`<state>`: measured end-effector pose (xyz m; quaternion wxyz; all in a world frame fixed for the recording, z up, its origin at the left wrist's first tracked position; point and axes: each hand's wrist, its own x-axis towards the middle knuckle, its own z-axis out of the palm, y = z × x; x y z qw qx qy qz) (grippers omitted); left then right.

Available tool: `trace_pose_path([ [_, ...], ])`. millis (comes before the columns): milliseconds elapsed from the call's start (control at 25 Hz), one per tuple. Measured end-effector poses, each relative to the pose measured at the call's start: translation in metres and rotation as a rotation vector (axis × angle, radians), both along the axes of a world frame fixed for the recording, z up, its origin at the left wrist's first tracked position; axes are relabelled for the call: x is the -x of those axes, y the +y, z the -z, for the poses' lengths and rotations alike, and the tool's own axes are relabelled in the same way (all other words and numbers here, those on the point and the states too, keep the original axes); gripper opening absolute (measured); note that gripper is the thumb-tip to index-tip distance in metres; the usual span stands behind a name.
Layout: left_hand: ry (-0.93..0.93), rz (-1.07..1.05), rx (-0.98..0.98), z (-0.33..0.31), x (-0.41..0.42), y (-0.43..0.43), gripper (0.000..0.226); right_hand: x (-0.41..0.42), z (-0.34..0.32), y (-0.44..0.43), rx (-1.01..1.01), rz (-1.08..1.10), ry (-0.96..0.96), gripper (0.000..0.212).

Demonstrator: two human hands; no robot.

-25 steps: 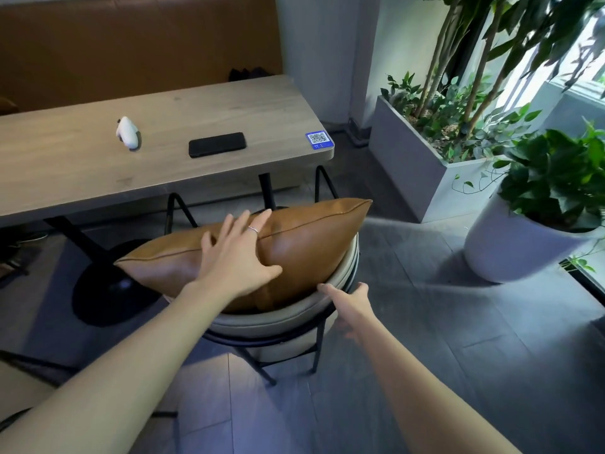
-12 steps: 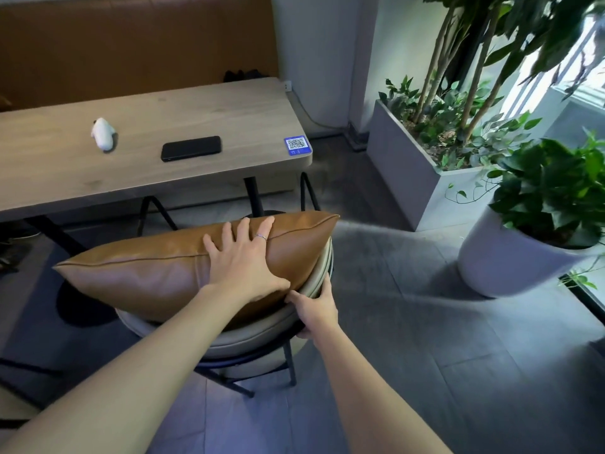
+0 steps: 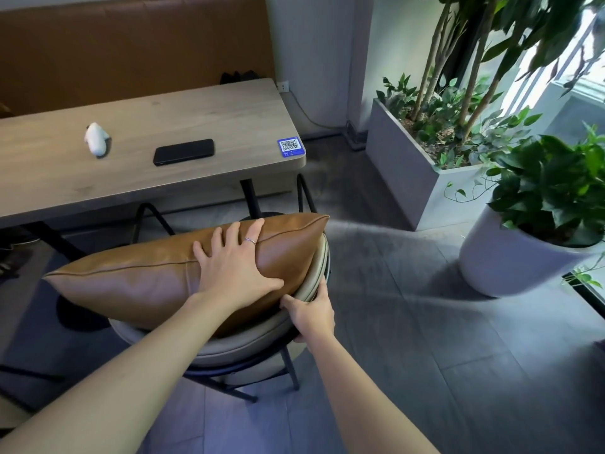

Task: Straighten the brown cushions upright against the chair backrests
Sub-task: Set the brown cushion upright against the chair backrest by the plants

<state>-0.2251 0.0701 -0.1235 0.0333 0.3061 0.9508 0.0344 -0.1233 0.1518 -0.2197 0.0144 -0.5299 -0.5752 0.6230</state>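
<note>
A brown leather cushion (image 3: pixel 131 283) stands on edge along the curved beige backrest (image 3: pixel 248 339) of a black-framed chair, its top seam facing up. My left hand (image 3: pixel 235 267) lies flat on the cushion's near face, fingers spread over the seam, a ring on one finger. My right hand (image 3: pixel 312 311) grips the backrest's rim at the right end, thumb on top. The chair seat is hidden behind the cushion and backrest.
A wooden table (image 3: pixel 49 178) stands just beyond the chair, holding a black phone (image 3: pixel 184 151), a small white object (image 3: pixel 96 138) and a QR sticker (image 3: pixel 290 147). A grey planter box (image 3: pixel 402 172) and a round white plant pot (image 3: pixel 504 260) stand to the right.
My right hand went from reaching toward the backrest to gripping its rim. My left hand stayed pressed on the cushion, which now sits more squarely along the backrest.
</note>
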Motion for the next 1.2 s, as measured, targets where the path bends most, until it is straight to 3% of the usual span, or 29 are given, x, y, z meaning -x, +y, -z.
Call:
trace_pose_path([
  [1200, 0.0, -0.008, 0.005, 0.007, 0.002, 0.006, 0.114, -0.004, -0.004, 0.019, 0.21, -0.154, 0.055, 0.121],
])
